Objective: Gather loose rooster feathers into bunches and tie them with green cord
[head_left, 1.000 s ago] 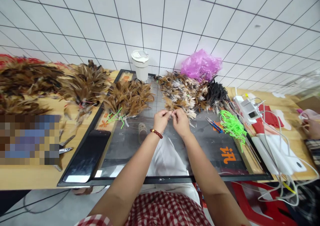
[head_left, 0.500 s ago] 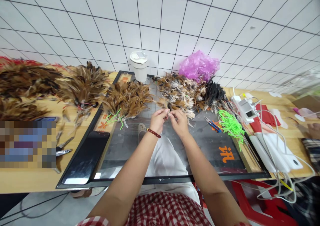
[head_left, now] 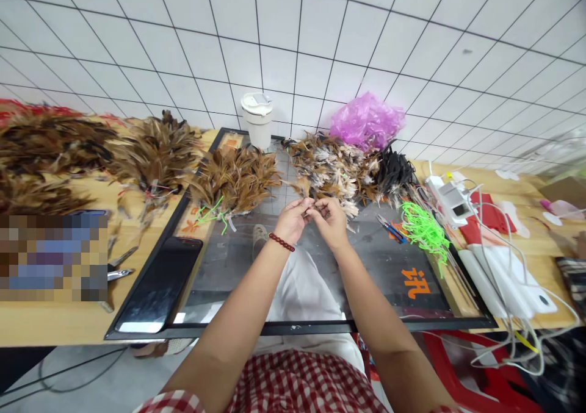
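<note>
My left hand [head_left: 290, 219], with a red bead bracelet [head_left: 281, 242] on its wrist, and my right hand [head_left: 332, 221] meet fingertip to fingertip over the glass panel [head_left: 238, 260]. Both pinch a small brown feather [head_left: 304, 187] that sticks up between them at the near edge of a mixed brown and white feather pile [head_left: 332, 169]. A tan feather bundle [head_left: 235, 178] tied with green cord lies to the left of my hands. A bunch of green ties [head_left: 423, 227] lies to the right.
A white lidded cup [head_left: 257, 119] and a pink plastic bag [head_left: 366, 120] stand at the back. A dark phone [head_left: 158, 285], pliers [head_left: 114, 269] and more feather heaps [head_left: 55, 150] lie left. A white glue gun [head_left: 451, 199] with cables lies right, by another person's sleeve [head_left: 572, 272].
My hands stay together at the same spot, with the fingers shifting slightly on the feather. The view has wobbled a little.
</note>
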`<state>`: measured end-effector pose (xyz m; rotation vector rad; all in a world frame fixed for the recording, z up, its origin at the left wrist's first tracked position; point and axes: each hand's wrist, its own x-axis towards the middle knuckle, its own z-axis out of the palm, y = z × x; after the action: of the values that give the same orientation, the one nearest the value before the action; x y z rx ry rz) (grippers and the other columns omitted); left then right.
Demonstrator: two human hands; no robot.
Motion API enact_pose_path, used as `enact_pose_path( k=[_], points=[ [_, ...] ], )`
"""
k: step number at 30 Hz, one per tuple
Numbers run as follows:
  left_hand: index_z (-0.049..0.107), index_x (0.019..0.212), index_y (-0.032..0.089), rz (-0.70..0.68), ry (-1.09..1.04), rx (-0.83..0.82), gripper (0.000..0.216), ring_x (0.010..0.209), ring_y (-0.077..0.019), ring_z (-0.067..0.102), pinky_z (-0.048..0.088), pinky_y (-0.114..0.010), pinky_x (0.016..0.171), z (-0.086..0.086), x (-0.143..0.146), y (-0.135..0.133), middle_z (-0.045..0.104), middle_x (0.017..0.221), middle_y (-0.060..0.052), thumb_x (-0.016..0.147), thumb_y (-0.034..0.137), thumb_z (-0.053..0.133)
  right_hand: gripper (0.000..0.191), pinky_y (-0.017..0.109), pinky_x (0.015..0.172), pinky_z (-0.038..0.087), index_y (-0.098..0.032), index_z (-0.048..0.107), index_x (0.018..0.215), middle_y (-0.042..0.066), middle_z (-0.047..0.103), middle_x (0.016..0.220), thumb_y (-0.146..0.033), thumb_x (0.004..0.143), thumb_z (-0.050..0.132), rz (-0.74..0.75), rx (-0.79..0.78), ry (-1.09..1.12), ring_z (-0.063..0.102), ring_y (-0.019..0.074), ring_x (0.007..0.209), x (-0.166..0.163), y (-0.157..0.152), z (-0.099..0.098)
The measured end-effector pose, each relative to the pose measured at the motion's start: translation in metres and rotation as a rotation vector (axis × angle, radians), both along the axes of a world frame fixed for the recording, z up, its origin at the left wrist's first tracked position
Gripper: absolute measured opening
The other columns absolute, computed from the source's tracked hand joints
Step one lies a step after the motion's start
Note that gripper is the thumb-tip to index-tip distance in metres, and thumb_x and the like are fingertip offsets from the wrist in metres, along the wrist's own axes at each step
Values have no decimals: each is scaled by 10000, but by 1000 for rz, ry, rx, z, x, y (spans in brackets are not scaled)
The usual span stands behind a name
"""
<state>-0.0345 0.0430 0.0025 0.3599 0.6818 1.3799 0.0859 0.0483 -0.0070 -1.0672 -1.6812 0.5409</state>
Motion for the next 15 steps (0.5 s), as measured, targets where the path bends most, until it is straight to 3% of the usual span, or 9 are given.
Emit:
enact_pose_path(
  k=[3,9,15],
  points=[
    [691,747,116,-41,-8,-18,238,647,-74,578,453,-215,661,-3,-1,1,658,705,-9,586,235,820,185,281,679,419,-197,598,901,0,543,817,-334,794,663,-30,68,-63,467,121,648,0,-1,0],
    [689,725,125,-184,42,-11,204,715,-119,618,483,-275,730,2,-6,-2,684,746,-37,605,238,809,183,274,663,422,-198,579,887,1,539,818,-316,777,665,-76,53,-23,489,133,688,2,1,-2],
    [715,693,105,-292,251,66,246,759,-154,643,488,-310,769,8,-25,-2,719,799,-99,545,253,844,238,276,645,392,-194,570,892,-3,525,800,-357,754,677,-117,38,-68,458,131,647,5,1,-2]
  ],
)
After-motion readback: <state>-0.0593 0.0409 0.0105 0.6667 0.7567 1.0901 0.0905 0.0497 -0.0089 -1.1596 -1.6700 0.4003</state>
